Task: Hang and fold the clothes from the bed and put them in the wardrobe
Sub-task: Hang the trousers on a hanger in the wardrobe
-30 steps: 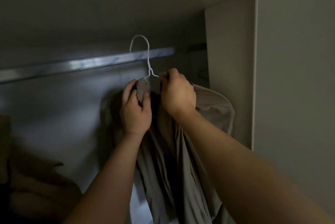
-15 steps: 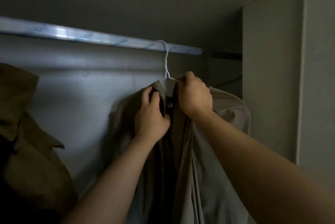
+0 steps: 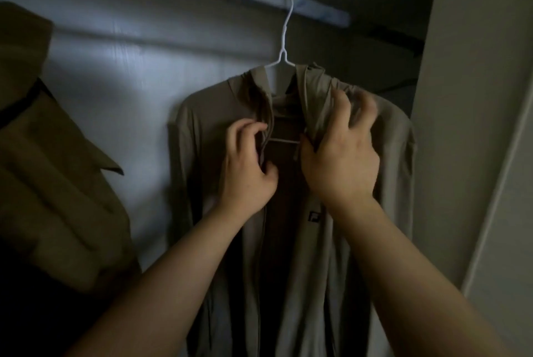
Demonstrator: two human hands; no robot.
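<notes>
Pinching the beige jacket (image 3: 331, 255) by its front edge is the left hand (image 3: 248, 167). The right hand (image 3: 341, 157) is gripping its collar

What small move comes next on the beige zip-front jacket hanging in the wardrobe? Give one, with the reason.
Probably tug both front edges of the beige zip-front jacket down evenly to settle it. The white wire hanger hooks the metal rail, the left hand pinches the left edge, and the right hand bunches wrinkled fabric at the right collar.
</notes>
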